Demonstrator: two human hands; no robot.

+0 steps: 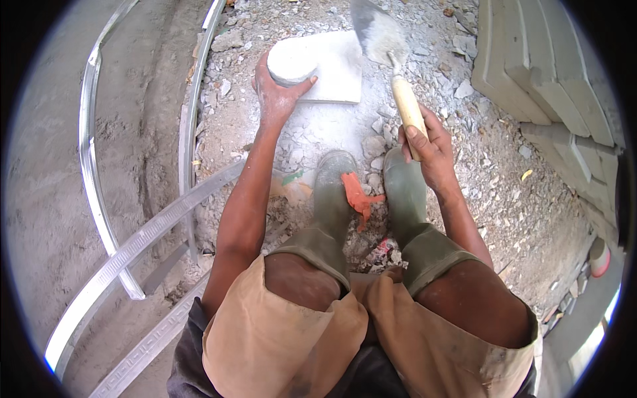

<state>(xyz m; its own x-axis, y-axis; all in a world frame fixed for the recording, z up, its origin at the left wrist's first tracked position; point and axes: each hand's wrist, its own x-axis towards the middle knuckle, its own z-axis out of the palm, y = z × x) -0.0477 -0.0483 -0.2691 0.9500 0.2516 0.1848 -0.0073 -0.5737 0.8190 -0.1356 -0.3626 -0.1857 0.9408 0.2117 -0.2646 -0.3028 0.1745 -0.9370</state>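
Observation:
A rounded white block (292,58), chalky on top, rests on a flat white slab (342,74) lying on the rubble. My left hand (277,94) grips the block's left and near sides, its thumb along the near edge and the fingers partly hidden behind it. In my right hand (431,142) is a trowel (406,106), held by its pale wooden handle. Its grey blade, smeared with white, points away from me just beyond the slab's right edge, raised above the ground.
Green rubber boots (334,192) stand on the rubble, with an orange scrap (358,196) between them. Shiny metal channels (142,232) cross the left side beside a grey cement surface (46,166). Grey slabs (544,63) lean stacked at the right.

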